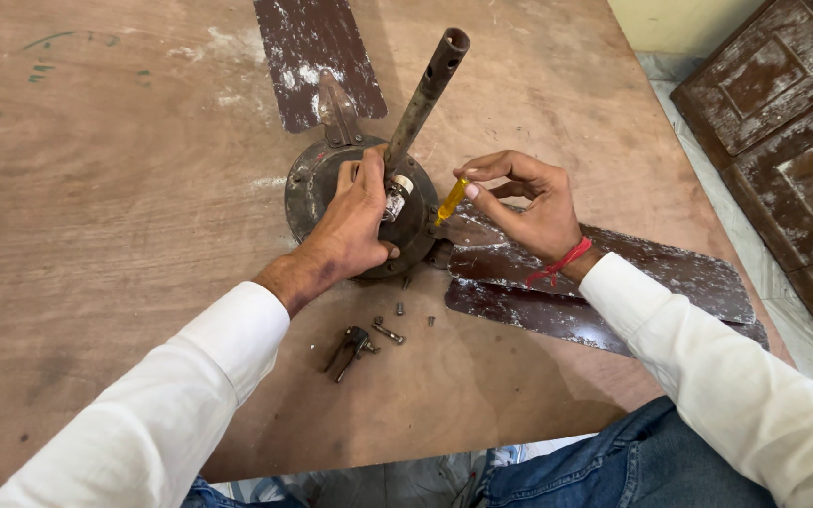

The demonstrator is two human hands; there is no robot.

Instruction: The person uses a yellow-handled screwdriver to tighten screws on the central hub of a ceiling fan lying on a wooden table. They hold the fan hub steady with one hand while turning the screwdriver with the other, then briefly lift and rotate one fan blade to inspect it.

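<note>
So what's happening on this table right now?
A person is working on an old ceiling fan motor lying on a wooden table. The left hand rests on the motor, gripping the base of its rusty rod. The right hand holds a small yellow-handled screwdriver at the motor's edge, where a brown blade attaches. Another blade points away. Loose screws and a small metal bracket lie nearby.
</note>
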